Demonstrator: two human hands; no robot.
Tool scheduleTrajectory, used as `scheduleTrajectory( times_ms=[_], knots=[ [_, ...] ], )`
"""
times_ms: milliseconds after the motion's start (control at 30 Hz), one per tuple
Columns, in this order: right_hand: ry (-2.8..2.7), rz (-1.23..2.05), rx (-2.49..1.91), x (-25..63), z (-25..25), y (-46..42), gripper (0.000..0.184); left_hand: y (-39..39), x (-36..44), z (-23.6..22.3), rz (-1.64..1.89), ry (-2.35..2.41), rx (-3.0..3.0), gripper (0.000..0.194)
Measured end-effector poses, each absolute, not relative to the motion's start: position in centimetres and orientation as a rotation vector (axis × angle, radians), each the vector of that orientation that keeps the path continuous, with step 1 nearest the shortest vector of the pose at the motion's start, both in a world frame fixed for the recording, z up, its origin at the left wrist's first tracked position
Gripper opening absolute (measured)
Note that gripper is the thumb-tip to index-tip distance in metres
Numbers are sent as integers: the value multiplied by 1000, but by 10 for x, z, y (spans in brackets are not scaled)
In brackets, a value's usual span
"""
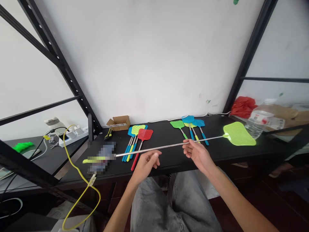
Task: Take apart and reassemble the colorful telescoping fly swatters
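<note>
A long yellow-green fly swatter [238, 133] with an extended metal rod stretches across in front of me, its handle to the left and its mesh head to the right. My left hand [147, 162] has its fingers curled in at the left middle of the rod. Farther right, my right hand [196, 153] pinches the rod between thumb and fingers. Behind the left hand lies a red fly swatter [145, 134] beside a group of blue and yellow ones. Beyond the right hand lie a green fly swatter [177, 124] and several blue and yellow ones.
A pixelated flat object [101, 166] with a yellow cable [72, 161] lies under the handle. At the back are a small cardboard box [119, 123] and a black-yellow tool [108, 134]. A large plastic bottle [260, 117] and red bag [243, 107] stand right; a power strip [73, 136] left.
</note>
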State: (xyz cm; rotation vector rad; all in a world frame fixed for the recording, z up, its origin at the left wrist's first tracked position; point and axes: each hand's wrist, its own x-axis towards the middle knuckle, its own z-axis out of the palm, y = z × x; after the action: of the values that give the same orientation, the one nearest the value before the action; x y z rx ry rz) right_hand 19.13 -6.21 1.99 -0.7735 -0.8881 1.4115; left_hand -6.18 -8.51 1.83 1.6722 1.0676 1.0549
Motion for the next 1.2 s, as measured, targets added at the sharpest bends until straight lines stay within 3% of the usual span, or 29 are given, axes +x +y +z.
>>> scheduleTrajectory(
  times_ms=[300, 600, 1200],
  knots=[
    [-919, 1486, -685, 187, 18, -65, 31, -75, -80, 26, 1520, 1094, 1165, 46],
    [-717, 1450, -704, 206, 20, -55, 24, -70, -101, 35, 1834, 998, 855, 27],
    [-505, 1456, -595, 207, 21, -51, 23, -65, -122, 37, 1974, 1054, 750, 18]
  ],
)
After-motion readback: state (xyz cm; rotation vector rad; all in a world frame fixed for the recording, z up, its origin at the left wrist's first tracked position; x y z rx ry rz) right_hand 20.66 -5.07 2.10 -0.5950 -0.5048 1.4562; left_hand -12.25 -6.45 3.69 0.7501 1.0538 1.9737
